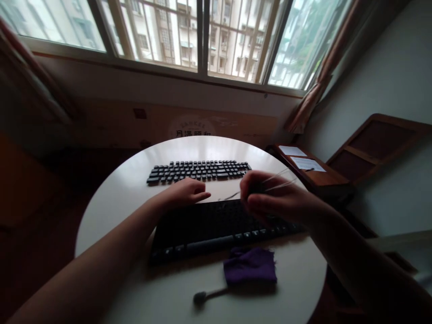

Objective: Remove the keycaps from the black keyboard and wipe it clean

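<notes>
At centre, the hands are held apart: a dark, wire-ended tool [257, 188] is gripped in the right hand [270, 200]; the left hand [185, 191] is loosely curled, and whether anything is held cannot be told. Beneath them, mid-frame, the black keyboard [202, 225] could be scratched if the tool slipped. Above, the blocky loose keys [199, 170], laid in rows, could be scattered by a knock. Lower centre, a frayed purple cloth [249, 266] and fuzzy-headed brush [200, 298] are set on the glossy round table [111, 202].
</notes>
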Available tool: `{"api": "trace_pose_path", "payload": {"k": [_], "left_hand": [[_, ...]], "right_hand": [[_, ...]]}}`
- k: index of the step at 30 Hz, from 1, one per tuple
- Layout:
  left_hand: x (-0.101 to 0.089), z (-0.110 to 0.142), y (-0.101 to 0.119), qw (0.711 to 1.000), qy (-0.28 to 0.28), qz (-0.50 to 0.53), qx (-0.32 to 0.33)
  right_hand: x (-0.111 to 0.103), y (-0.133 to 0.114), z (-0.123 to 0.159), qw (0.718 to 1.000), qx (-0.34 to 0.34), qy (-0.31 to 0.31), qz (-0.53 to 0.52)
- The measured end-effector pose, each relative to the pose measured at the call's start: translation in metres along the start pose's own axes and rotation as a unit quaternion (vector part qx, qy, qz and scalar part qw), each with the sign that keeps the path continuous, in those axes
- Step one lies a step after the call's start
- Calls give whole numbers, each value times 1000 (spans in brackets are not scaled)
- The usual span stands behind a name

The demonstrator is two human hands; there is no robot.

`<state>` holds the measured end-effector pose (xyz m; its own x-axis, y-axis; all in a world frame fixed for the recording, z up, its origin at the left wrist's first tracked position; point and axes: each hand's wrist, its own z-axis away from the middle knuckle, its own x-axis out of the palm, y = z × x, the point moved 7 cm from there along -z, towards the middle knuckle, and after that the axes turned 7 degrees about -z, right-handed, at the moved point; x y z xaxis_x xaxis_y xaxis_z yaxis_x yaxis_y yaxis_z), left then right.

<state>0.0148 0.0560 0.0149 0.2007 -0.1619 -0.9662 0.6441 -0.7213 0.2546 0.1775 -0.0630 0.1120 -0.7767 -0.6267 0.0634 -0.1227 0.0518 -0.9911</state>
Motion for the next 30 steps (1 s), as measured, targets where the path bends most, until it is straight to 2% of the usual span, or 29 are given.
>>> {"api": "trace_pose_path", "payload": {"k": [3, 5, 7, 10, 16, 19, 24, 30], "left_hand": [[9, 1, 0, 1000, -2, 7, -15], [12, 0, -2, 999, 8, 9, -33], [15, -1, -4, 999, 10, 16, -48], [17, -1, -7, 998, 13, 25, -55], [21, -1, -9, 999, 22, 15, -46], [22, -3, -9, 999, 26, -2, -43], [21, -2, -7, 999, 23, -5, -44], [21, 0, -6, 999, 17, -13, -49]], "right_hand": [[53, 45, -21, 989, 95, -115, -15], [77, 66, -39, 983, 100, -150, -33], [88, 81, -59, 987, 66, -144, -24], [95, 100, -81, 993, 23, -114, 12], [102, 130, -86, 992, 48, -99, 61], [102, 131, -84, 990, 44, -90, 100], [106, 128, -85, 980, 50, -113, 155], [115, 127, -84, 947, 19, -151, 282]]}}
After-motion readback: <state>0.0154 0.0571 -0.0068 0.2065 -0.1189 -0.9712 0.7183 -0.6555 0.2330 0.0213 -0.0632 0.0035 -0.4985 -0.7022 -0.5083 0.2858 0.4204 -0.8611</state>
